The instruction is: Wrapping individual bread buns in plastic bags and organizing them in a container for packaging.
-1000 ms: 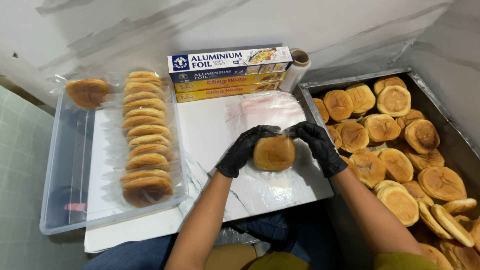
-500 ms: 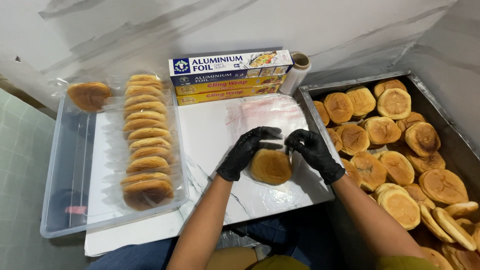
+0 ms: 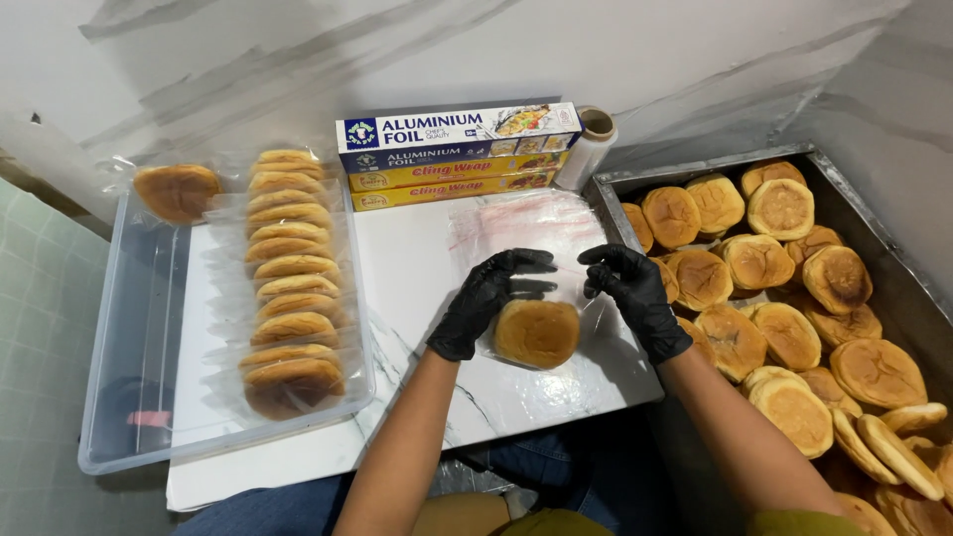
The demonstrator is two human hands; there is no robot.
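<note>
A round golden bun [image 3: 537, 333] sits inside a clear plastic bag [image 3: 571, 298] lying on the white marble board [image 3: 417, 268]. My left hand [image 3: 486, 298], in a black glove, holds the bag's left side just above the bun. The gloved right hand [image 3: 635, 293] pinches the open top edge of the same bag on the right. More clear bags [image 3: 531, 223] lie flat on the board behind.
A metal tray [image 3: 635, 177] at the right is packed with several loose buns [image 3: 784, 288]. To the left, a clear plastic bin [image 3: 149, 328] holds a row of bagged buns [image 3: 288, 278]. Stacked foil and cling wrap boxes [image 3: 457, 154] and a film roll [image 3: 588, 147] stand by the wall.
The bun has gone from between my hands, down into the bag on the board. Both hands have moved up to the bag's top edge.
</note>
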